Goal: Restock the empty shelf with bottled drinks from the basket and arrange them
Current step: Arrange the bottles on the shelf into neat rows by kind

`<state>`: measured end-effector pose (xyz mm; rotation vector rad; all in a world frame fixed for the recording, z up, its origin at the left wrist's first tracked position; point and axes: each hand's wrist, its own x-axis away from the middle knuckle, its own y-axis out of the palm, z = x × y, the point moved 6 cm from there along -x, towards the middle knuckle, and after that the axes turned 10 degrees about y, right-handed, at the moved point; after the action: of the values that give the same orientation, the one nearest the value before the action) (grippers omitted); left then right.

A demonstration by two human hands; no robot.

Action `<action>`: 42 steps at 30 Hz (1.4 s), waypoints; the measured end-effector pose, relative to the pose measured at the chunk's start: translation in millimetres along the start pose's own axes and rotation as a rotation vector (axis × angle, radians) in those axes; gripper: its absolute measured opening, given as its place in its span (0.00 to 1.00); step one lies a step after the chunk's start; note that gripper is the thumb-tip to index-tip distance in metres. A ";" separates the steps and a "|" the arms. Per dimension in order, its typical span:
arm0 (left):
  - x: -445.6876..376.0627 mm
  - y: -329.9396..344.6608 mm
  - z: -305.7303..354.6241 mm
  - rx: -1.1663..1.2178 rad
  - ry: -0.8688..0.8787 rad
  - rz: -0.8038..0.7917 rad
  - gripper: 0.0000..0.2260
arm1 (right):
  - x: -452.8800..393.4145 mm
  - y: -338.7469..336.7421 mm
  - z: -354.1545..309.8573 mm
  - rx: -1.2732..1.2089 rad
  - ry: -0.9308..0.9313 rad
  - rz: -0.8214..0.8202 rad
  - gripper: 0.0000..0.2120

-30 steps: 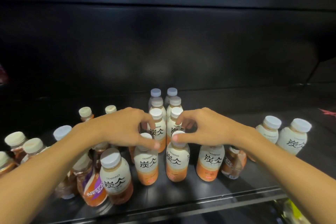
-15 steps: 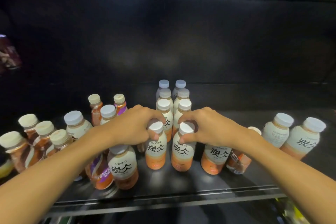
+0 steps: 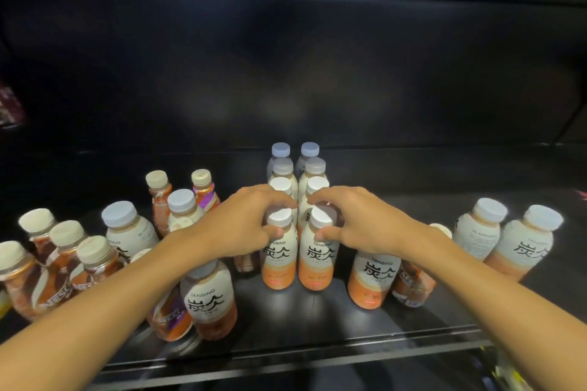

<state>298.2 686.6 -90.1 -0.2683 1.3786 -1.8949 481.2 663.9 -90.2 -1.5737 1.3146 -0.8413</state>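
Note:
Two rows of white-and-orange Tanbing latte bottles run back along the black shelf (image 3: 317,336). My left hand (image 3: 241,225) grips the cap and neck of the front left bottle (image 3: 279,263). My right hand (image 3: 359,219) grips the cap and neck of the front right bottle (image 3: 316,263). Both bottles stand upright, side by side and touching. Behind them several white-capped bottles (image 3: 313,167) line up in pairs toward the back wall.
Brown and purple Nescafe bottles (image 3: 38,276) cluster at the left with more Tanbing bottles (image 3: 209,298). A Tanbing bottle (image 3: 371,279) and a Nescafe bottle stand right of the rows; two more (image 3: 521,247) stand far right. The shelf's front lip runs below.
Both hands have pushed the two front bottles back along the shelf, closer to the rows behind. The camera has shifted, bringing more of the left bottles into view.

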 end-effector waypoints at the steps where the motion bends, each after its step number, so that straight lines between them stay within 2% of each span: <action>1: 0.8 -0.6 -0.5 -0.010 -0.008 0.018 0.23 | 0.5 -2.1 0.7 0.023 0.009 0.015 0.28; 6: -4.2 -4.8 2.1 -0.091 -0.021 0.028 0.22 | -1.3 -3.8 3.4 0.079 0.036 0.041 0.26; 26: -6.1 -2.6 9.2 -0.124 -0.064 -0.006 0.25 | -3.8 -4.6 6.2 0.052 0.028 0.034 0.27; 31: -13.7 -9.4 35.8 -0.216 0.062 0.063 0.21 | 10.2 -22.3 10.1 0.095 0.041 0.020 0.25; 35: -28.1 -8.5 63.7 -0.216 0.199 0.132 0.17 | 30.3 -50.7 34.9 0.091 0.165 0.057 0.24; 39: -47.1 9.5 90.8 -0.185 0.309 0.057 0.20 | 58.0 -67.9 63.6 0.052 0.282 0.082 0.30; 42: -58.5 25.8 111.0 -0.203 0.375 -0.020 0.22 | 75.9 -67.8 81.0 0.058 0.361 0.034 0.30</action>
<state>413.1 643.0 -54.1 -0.0235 1.8275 -1.8871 595.3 608.9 -60.6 -1.3919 1.5490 -1.1706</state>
